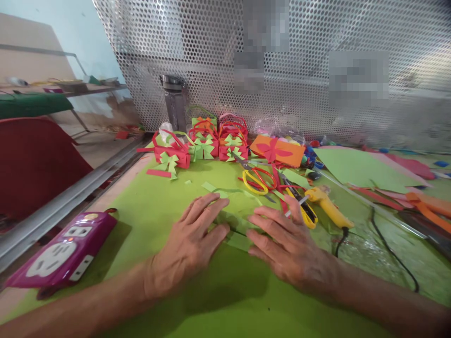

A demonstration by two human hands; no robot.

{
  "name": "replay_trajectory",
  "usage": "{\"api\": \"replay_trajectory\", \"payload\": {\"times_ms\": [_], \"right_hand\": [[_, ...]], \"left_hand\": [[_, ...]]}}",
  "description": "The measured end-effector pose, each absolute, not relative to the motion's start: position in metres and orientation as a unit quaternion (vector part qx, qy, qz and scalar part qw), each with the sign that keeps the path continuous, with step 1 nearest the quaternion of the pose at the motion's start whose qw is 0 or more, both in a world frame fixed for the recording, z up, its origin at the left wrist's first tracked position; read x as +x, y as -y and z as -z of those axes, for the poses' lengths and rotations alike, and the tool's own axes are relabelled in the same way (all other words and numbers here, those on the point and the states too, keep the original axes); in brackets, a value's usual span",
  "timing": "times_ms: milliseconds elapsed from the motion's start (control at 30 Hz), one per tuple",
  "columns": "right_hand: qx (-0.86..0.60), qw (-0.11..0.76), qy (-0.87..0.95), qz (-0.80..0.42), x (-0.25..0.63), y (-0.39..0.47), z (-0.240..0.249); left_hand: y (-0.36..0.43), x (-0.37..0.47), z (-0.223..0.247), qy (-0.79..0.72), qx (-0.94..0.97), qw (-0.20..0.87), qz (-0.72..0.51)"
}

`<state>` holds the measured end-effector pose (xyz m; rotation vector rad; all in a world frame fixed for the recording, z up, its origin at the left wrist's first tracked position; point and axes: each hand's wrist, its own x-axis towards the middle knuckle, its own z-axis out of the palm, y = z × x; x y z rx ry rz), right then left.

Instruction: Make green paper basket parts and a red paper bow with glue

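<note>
My left hand (192, 241) lies palm down over the green work surface (225, 305), its fingers stretched out and close together. Across from it, my right hand (291, 244) is also palm down with fingers spread. Between the two sets of fingertips lies a light green paper piece (240, 241), nearly the colour of the surface. Both hands are at its ends, and I cannot tell how firmly they touch it. Beyond my fingers rest yellow-and-orange-handled scissors (256, 183). A yellow glue gun (327, 206) lies to the right of my right hand, near a second pair of scissors (308, 218).
Several small red paper baskets with green bows (172, 157) stand at the back, before a perforated metal panel (211, 61). A dark bottle (175, 103) is behind them. At left sits a purple power strip (66, 249). Green paper sheets (362, 166) lie at right.
</note>
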<state>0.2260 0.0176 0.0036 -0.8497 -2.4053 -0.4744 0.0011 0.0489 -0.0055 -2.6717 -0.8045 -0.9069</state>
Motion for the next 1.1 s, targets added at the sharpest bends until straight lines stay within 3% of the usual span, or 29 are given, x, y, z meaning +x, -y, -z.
{"api": "replay_trajectory", "payload": {"times_ms": [567,1100], "right_hand": [[-0.284,0.179,0.893,0.299,0.227,-0.012,-0.006],[-0.401,0.241,0.857,0.216,0.215,-0.008,0.002]], "left_hand": [[-0.046,0.000,-0.001,0.251,-0.917,0.130,0.280],[-0.043,0.001,-0.004,0.241,-0.917,0.170,0.269]]}}
